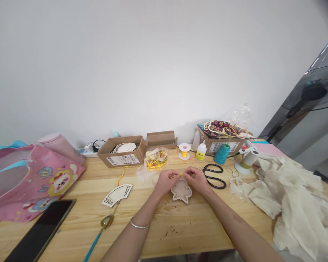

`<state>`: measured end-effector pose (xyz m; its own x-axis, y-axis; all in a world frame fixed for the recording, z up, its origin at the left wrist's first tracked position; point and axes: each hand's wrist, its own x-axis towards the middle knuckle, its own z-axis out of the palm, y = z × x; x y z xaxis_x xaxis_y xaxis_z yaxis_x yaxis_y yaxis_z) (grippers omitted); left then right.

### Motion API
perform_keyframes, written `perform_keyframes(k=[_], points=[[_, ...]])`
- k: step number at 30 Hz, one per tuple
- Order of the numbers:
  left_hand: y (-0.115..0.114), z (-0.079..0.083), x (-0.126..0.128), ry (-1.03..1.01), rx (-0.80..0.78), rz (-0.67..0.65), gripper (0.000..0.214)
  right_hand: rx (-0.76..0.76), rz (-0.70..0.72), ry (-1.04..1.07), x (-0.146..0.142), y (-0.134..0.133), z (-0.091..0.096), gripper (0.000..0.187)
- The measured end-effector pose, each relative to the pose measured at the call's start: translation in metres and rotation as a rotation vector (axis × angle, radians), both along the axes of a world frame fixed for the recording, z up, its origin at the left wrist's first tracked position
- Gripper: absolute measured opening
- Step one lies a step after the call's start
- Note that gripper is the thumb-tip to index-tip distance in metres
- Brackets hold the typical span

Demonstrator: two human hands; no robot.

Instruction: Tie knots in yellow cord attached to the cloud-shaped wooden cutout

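Observation:
Close together at the middle of the table, my left hand (pixel 169 179) and my right hand (pixel 195 179) both pinch a yellow cord (pixel 181 175). Just below the fingers lies a flat, pale ornament (pixel 181 190) with a scalloped, flower-like outline and a lighter rim. The cord is at its top edge; how it is fastened there is too small to make out. To the right of my right hand rest black-handled scissors (pixel 217 182), their blades partly hidden behind the hand. A fan-shaped ornament (pixel 117 195) with a yellow cord and a teal tassel (pixel 93 244) lies to the left.
Along the wall stand an open carton (pixel 121 160), a bag of yellow cords (pixel 156 160), a yellow thread spool (pixel 184 151), a glue bottle (pixel 200 151), a teal thread cone (pixel 222 154) and a filled box (pixel 211 146). Cream cloth (pixel 297 203) lies right; a phone (pixel 41 233) and pink bag (pixel 43 178) left.

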<state>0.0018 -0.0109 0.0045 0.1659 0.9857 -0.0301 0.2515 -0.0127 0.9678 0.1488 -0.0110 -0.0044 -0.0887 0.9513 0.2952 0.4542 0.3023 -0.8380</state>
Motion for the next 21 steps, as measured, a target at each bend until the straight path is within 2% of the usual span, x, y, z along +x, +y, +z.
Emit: perform_keyframes(k=[7,21], points=[[-0.0019,0.0023,-0.0017,-0.021,-0.016,-0.112,0.036,-0.015,0.018,0.034,0.0002,0.0009,0.0005,0.014],[0.0002,0.0014,-0.0017,-0.055,-0.041,-0.074,0.035,0.105,0.034,-0.057,0.0037,0.0001,0.0022,0.012]])
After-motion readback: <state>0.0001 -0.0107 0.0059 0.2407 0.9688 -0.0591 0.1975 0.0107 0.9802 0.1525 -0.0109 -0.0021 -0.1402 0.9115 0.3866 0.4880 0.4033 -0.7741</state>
